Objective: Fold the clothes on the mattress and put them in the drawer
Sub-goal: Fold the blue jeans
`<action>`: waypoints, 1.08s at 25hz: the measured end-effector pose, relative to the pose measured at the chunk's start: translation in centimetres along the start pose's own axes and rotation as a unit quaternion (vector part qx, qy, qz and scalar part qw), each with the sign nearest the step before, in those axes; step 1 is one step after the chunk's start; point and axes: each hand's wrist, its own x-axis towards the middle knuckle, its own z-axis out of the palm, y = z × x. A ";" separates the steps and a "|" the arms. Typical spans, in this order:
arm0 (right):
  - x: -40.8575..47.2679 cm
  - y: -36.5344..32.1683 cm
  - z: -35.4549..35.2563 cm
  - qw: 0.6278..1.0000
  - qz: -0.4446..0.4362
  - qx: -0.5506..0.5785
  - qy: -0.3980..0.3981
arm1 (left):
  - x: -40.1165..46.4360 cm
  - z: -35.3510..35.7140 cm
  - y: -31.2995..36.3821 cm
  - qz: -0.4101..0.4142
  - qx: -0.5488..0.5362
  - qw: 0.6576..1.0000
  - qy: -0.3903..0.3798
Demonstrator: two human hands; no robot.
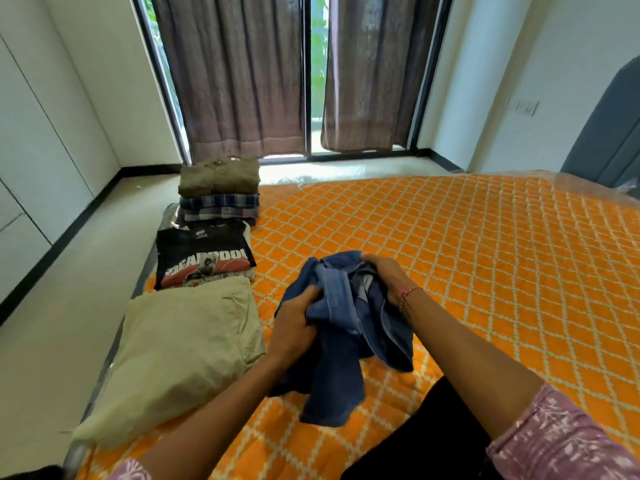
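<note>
Four folded garments line the mattress edge; my left hand and right hand grip the bunched denim shirt, unfolded, drawer unseen.

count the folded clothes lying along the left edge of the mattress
4: a beige garment nearest, a black printed t-shirt behind it, then a plaid shirt with an olive garment stacked on top. More may be hidden in the stack.

Your sleeves and wrist thread

You are wearing mauve-pink sleeves printed with pale, branching white marks, one sleeve showing at four o'clock and the other sleeve peeking in at seven o'clock. A thin red thread is circling your right wrist, and dark black clothing is covering your lap.
</note>
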 end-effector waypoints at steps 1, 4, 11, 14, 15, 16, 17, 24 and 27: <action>-0.2 -1.6 -0.2 0.999 -0.026 0.012 -0.029 | 1.4 -0.5 0.7 -0.031 -0.039 0.999 0.021; -0.6 -4.9 -1.2 0.987 -0.106 -0.027 -0.120 | 6.2 -3.1 2.2 -0.149 -0.068 0.986 0.021; -3.2 -8.1 -0.1 0.823 -0.403 -0.387 -0.099 | 11.5 -5.3 6.3 -0.057 0.004 0.985 -0.162; -2.3 -10.8 -1.0 0.824 -0.361 -0.435 -0.023 | 14.2 -7.1 7.0 -0.037 0.183 0.950 -0.252; -1.8 -11.4 -1.2 0.854 -0.332 -0.400 -0.014 | 14.7 -7.5 7.6 -0.036 0.218 0.950 -0.219; -1.7 -12.0 -1.2 0.907 -0.295 -0.302 -0.018 | 14.7 -7.6 8.2 -0.032 0.225 0.965 -0.130; -1.5 -12.6 -1.1 0.952 -0.247 -0.177 -0.022 | 14.2 -7.0 9.2 -0.018 0.197 0.980 -0.003; -1.7 -19.4 0.5 0.968 -0.124 0.203 0.086 | 8.6 4.7 13.7 -0.231 -0.001 0.973 -0.014; -1.1 -20.1 0.8 0.935 -0.119 0.289 0.165 | 8.1 7.2 13.1 -0.320 0.071 0.944 0.038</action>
